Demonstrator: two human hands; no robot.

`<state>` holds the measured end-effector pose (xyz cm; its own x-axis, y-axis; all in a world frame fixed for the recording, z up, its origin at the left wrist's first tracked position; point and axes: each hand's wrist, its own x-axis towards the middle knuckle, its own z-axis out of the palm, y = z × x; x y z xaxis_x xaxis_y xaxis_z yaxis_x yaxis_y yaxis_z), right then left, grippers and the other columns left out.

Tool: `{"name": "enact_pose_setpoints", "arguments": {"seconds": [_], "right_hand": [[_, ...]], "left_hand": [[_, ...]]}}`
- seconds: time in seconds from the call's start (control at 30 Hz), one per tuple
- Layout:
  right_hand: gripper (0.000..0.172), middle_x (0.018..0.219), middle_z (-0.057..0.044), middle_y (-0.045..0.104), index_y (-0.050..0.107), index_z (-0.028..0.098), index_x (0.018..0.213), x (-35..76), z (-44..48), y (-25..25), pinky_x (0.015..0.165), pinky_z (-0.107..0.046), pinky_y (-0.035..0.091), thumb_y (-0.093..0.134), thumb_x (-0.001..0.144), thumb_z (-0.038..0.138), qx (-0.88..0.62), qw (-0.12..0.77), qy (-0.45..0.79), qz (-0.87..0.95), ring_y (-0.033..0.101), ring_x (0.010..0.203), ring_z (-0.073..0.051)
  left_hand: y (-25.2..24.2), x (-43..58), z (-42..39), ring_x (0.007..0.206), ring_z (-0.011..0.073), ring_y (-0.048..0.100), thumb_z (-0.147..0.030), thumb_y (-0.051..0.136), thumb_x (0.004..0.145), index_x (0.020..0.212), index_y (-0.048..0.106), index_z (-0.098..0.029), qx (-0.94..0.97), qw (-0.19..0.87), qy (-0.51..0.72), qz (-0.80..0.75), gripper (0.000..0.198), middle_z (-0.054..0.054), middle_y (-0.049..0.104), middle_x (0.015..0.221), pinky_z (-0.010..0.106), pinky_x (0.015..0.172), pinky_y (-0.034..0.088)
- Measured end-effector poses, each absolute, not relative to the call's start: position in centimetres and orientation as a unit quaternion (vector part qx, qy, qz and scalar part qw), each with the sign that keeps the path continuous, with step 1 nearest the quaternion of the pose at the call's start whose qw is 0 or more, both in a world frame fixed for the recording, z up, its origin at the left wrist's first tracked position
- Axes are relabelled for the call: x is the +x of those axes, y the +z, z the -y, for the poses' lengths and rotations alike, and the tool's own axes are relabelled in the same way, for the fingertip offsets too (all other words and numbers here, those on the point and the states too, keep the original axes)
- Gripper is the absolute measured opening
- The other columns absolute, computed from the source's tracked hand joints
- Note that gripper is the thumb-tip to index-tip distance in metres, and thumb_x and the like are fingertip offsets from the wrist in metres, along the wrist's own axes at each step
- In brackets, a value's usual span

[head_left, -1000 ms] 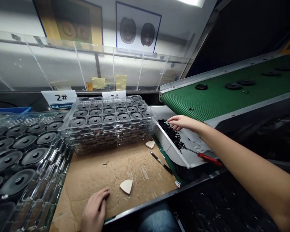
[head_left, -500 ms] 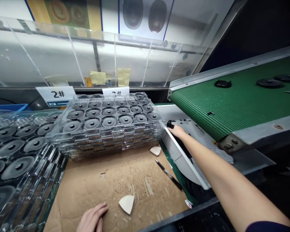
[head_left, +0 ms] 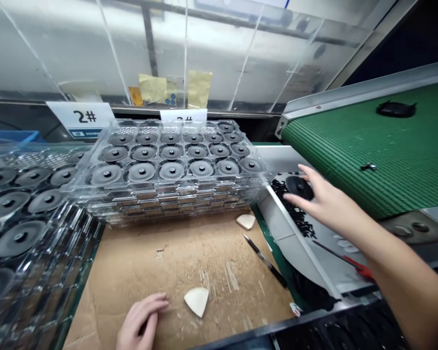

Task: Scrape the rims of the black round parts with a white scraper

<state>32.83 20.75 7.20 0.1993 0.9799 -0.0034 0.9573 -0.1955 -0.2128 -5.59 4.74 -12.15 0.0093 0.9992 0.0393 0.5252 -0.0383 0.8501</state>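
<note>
Black disc point(head_left: 299, 187) is seen in the white chute point(head_left: 288, 243) among black scraps point(head_left: 294, 209). Right-hand fingers point(head_left: 312, 176) are spread over it, no pinch. Left-hand fingers point(head_left: 153, 304) are loosely closed on cardboard point(head_left: 211, 262). Judged light, stiff; rim grip advised.

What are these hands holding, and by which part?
Apparently nothing: the right hand spreads over a black disc without gripping it; the left hand lies empty on cardboard.
</note>
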Motion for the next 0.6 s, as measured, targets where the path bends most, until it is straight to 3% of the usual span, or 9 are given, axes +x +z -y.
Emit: {"name": "enact_pose_setpoints", "arguments": {"seconds": [0.1,0.17,0.23,0.3,0.43,0.6], "right_hand": [[0.084,0.135,-0.009,0.045,0.015,0.029,0.143,28.7,-14.1,6.7,0.101,-0.044,0.040,0.066,0.076,0.038,-0.561,0.161,0.192,0.789,0.047,0.121,-0.029],[0.079,0.137,-0.006,0.044,0.018,0.033,0.141,25.5,-10.4,5.5,0.101,-0.042,0.041,0.065,0.078,0.032,-0.471,0.155,0.269,0.826,0.045,0.123,-0.026],[0.076,0.137,-0.005,0.043,0.017,0.034,0.140,22.6,-7.9,4.0,0.101,-0.039,0.042,0.062,0.080,0.023,-0.422,0.141,0.335,0.831,0.043,0.124,-0.023],[0.075,0.138,-0.006,0.042,0.017,0.032,0.141,20.4,-6.5,2.7,0.103,-0.039,0.040,0.059,0.081,0.019,-0.392,0.135,0.390,0.822,0.041,0.126,-0.022],[0.072,0.139,-0.008,0.040,0.021,0.029,0.142,17.7,-5.7,1.4,0.105,-0.043,0.035,0.057,0.081,0.016,-0.362,0.124,0.464,0.799,0.036,0.129,-0.023],[0.075,0.144,-0.009,0.034,0.019,0.028,0.144,15.6,-5.4,0.8,0.107,-0.046,0.030,0.060,0.081,0.023,-0.285,0.088,0.504,0.811,0.030,0.133,-0.025]], "left_hand": [[-7.8,-3.2,-5.4,0.053,0.0135,0.059,-0.041,0.047,0.085,0.104,0.064,-0.024,0.416,0.572,0.387,-0.592,0.030,0.002,0.070,0.070,0.025,0.055,0.051],[-5.2,-1.2,-5.8,0.076,0.0161,0.064,-0.045,0.049,0.083,0.104,0.065,-0.019,0.317,0.730,0.390,-0.463,0.036,0.009,0.070,0.095,0.029,0.076,0.051],[-3.6,0.4,-6.0,0.084,0.0204,0.066,-0.055,0.052,0.078,0.111,0.061,-0.016,0.252,0.842,0.352,-0.322,0.052,0.013,0.069,0.099,0.034,0.080,0.051],[-3.2,1.0,-5.7,0.082,0.0199,0.067,-0.055,0.059,0.073,0.111,0.061,-0.012,0.204,0.893,0.311,-0.256,0.057,0.015,0.069,0.096,0.030,0.074,0.052],[-4.6,-0.2,-3.8,0.079,0.0167,0.068,-0.038,0.073,0.066,0.101,0.066,-0.014,0.093,0.921,0.294,-0.237,0.044,0.010,0.072,0.090,0.021,0.064,0.052],[-5.5,-3.0,-0.9,0.087,0.0225,0.068,-0.039,0.077,0.060,0.105,0.064,-0.020,0.043,0.916,0.327,-0.230,0.050,0.008,0.072,0.095,0.030,0.071,0.054]]}}
